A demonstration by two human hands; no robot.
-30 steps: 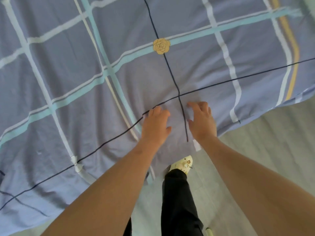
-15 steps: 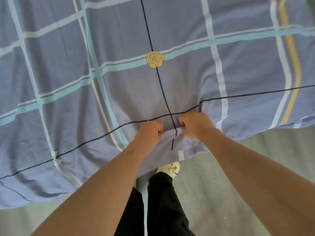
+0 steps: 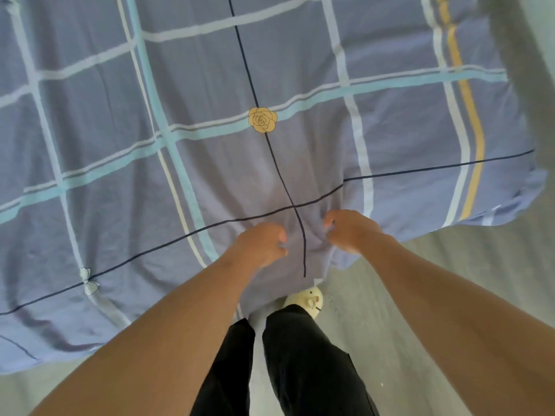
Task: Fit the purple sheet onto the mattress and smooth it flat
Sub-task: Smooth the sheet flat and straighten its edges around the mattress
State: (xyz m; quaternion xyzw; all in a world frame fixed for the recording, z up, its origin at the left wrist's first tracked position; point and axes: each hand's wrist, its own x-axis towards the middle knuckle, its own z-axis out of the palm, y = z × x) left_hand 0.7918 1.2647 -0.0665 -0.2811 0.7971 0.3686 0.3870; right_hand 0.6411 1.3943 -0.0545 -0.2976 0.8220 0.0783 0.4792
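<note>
The purple sheet (image 3: 210,163), checked with white, teal and dark lines, covers the bed and hides the mattress. A yellow rose print (image 3: 262,120) lies near its middle and a small white bow print (image 3: 89,281) at lower left. Its near edge hangs over the bedside in front of me. My left hand (image 3: 259,244) and my right hand (image 3: 351,231) sit side by side at that edge, on either side of a dark stripe. Both have curled fingers that pinch the fabric, which bunches into folds between them.
Grey floor (image 3: 435,280) runs along the bed's near side and to the right. My legs in black trousers (image 3: 300,370) stand against the bed, one cream slipper (image 3: 306,298) showing under the hanging edge. The sheet's right corner (image 3: 522,187) droops loosely.
My hands lay flat on the sheet, then curled and took hold of the fabric at the near edge. They now hold it slightly further apart, with fresh folds between them.
</note>
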